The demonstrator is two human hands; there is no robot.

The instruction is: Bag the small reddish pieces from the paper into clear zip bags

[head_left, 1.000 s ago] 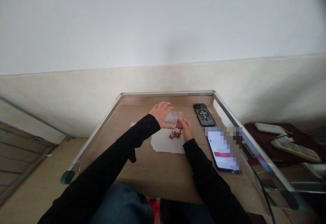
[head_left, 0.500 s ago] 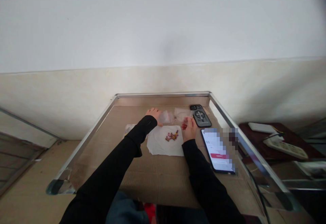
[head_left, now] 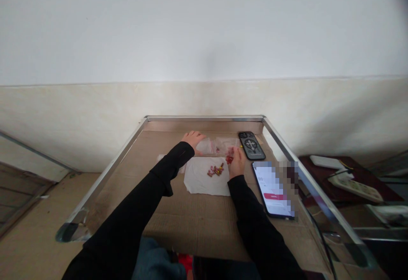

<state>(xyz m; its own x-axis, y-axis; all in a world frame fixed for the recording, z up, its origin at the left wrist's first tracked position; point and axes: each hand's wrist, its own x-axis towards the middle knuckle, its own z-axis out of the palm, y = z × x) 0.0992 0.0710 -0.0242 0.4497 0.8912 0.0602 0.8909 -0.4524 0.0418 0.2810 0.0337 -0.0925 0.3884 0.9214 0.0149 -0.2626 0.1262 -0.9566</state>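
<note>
My left hand (head_left: 193, 138) lies with its fingers spread on the cardboard, its thumb side by a small clear zip bag (head_left: 205, 145). My right hand (head_left: 236, 162) is closed at the edge of another clear plastic bag (head_left: 227, 144). Something shiny and red (head_left: 229, 159) shows at its fingers; whether it is inside the bag I cannot tell. A few small reddish bits lie in or on the bags between my hands. Nearer me, a loose pile of red and yellow capsules (head_left: 216, 170) rests on a white paper tissue (head_left: 199, 182).
A phone in a dark case with a cross (head_left: 251, 145) lies right of the bags. Closer stands a phone with a lit screen (head_left: 270, 190). Metal rails (head_left: 204, 118) border the cardboard-covered table (head_left: 194, 218). Beyond the right rail, a power strip (head_left: 355, 186) sits on a dark surface.
The left hand has shifted slightly, its fingers reaching a little further right. More reddish bits show among the bags. The right hand stays in nearly the same spot.
</note>
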